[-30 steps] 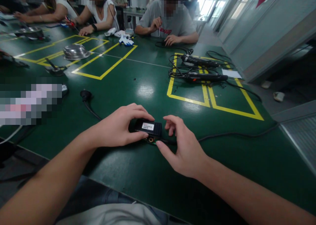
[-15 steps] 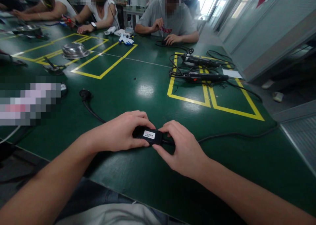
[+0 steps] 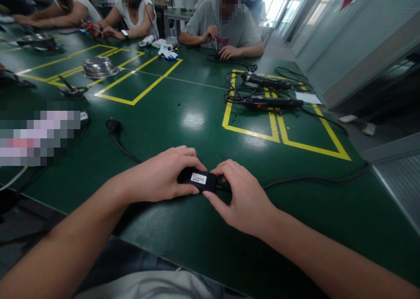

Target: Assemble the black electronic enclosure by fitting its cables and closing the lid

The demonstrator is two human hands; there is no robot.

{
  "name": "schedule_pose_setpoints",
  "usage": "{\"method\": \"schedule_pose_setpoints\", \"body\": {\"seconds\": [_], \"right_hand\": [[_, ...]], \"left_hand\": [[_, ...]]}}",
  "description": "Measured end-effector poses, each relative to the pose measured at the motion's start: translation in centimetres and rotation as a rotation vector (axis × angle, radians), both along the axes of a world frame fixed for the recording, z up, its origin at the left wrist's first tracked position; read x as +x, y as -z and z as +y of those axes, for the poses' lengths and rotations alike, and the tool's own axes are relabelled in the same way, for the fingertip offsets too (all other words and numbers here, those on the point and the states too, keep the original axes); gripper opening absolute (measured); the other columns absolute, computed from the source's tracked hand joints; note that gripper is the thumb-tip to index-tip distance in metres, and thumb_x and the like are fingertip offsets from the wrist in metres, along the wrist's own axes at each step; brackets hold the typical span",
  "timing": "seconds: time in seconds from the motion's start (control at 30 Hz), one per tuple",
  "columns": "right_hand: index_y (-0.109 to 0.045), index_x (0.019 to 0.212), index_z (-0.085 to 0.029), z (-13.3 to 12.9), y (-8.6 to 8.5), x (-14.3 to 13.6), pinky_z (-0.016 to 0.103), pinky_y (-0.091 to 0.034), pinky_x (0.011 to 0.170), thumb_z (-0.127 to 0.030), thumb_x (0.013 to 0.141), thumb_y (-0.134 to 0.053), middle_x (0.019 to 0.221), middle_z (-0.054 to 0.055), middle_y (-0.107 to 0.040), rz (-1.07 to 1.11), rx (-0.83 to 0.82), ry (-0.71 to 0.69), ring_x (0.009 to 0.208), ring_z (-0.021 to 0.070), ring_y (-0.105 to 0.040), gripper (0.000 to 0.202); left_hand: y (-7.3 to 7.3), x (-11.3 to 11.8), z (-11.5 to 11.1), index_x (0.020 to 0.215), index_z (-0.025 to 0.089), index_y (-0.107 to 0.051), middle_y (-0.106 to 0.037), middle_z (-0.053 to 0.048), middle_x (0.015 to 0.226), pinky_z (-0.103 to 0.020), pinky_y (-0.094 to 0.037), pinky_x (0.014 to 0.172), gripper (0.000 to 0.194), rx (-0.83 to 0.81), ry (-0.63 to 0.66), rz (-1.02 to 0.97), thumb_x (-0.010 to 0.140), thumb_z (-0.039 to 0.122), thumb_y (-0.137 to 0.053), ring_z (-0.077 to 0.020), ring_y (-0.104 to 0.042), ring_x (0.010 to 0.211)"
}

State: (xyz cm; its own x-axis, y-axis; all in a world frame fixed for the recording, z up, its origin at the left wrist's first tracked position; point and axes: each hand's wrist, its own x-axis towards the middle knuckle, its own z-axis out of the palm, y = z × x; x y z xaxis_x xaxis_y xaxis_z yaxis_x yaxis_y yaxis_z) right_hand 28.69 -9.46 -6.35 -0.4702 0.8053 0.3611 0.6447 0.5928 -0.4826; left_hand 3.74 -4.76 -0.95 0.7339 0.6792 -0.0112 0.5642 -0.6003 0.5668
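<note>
A small black power adapter with a printed white label lies flat near the front of the green table, in line with a black cord. My left hand pinches its left end between thumb and fingers. At the opposite end, my right hand grips the edge, thumb in front and fingers behind. The black cord runs from under the right hand toward the table's right edge. Beyond the left hand, more cord leads to a black plug. My palms hide part of the adapter and cord.
Two black electric screwdrivers with tangled cords lie at the right inside yellow tape. A metal bowl and a blurred pink-white power strip are at the left. Across the table a person works with a thin tool.
My hands stay around the adapter, which has tilted slightly so more of its ribbed front side shows. At the back left, a person's hand has shifted a little toward the red tool.
</note>
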Motion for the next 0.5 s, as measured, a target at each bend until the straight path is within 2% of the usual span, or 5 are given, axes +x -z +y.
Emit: {"method": "schedule_pose_setpoints", "body": {"seconds": [0.5], "right_hand": [[-0.058,0.108,-0.023,0.05,-0.03,0.04,0.043,-0.050,0.077,-0.030,0.099,-0.070,0.101,0.008,-0.071,-0.012,0.004,-0.011,0.089,0.0265,-0.065,0.016]], "left_hand": [[-0.03,-0.06,-0.01,0.119,0.023,-0.081,-0.072,-0.004,0.107,-0.035,-0.051,0.091,0.025,0.000,0.004,-0.020,0.095,0.029,-0.085,-0.0233,-0.070,0.101]]}}
